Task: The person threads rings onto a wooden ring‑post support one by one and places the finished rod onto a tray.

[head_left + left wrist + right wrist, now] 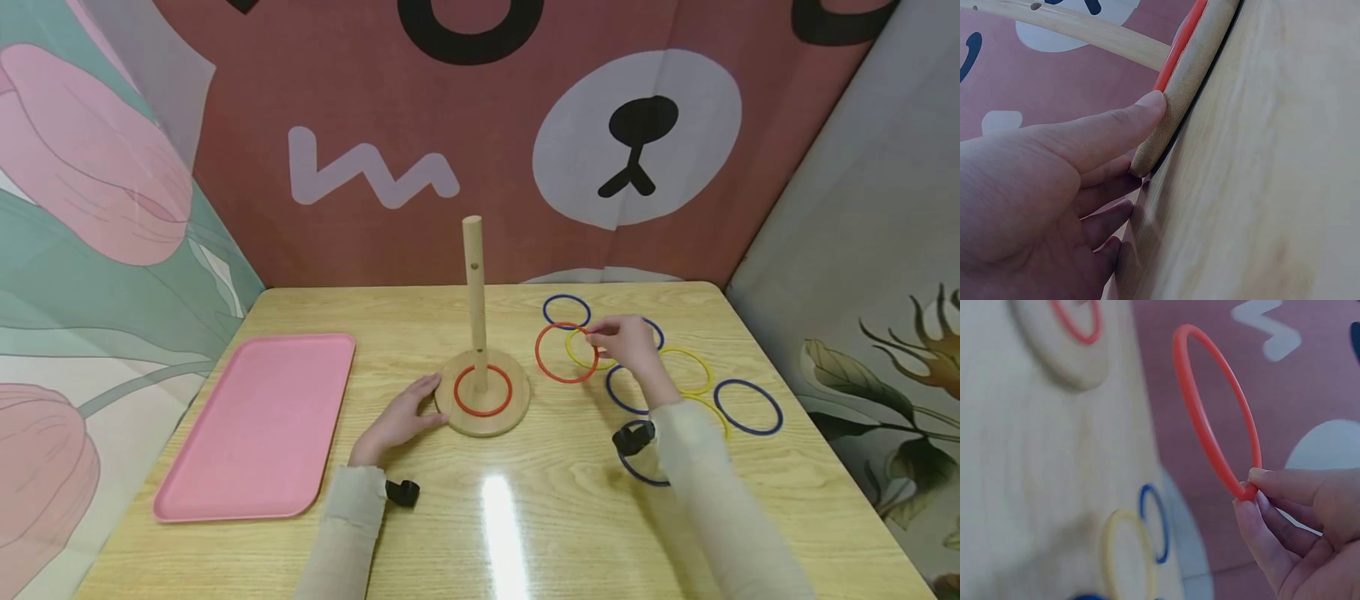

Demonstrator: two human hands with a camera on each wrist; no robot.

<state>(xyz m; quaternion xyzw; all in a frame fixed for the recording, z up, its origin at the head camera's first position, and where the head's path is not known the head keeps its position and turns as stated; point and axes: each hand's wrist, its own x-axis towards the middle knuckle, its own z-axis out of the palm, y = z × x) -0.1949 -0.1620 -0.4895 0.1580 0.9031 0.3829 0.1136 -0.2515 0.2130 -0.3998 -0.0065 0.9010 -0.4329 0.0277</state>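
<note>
A wooden stand has a round base (520, 398) and an upright peg (475, 292). One red ring (483, 414) lies on that base around the foot of the peg. At the base's left edge rests my left hand (397, 427), its thumb (1138, 115) touching the rim and its other fingers alongside, fairly straight. To the right of the stand, my right hand (628, 343) pinches a second red ring (1202, 425) between thumb and fingertips. That ring is raised and tilted, apart from the peg.
Several blue rings (753, 432) and yellow rings (708, 375) lie on the right of the wooden table (570, 517), some under the right forearm. A pink tray (255, 425) lies on the left. Patterned cloth (360, 242) hangs behind the table.
</note>
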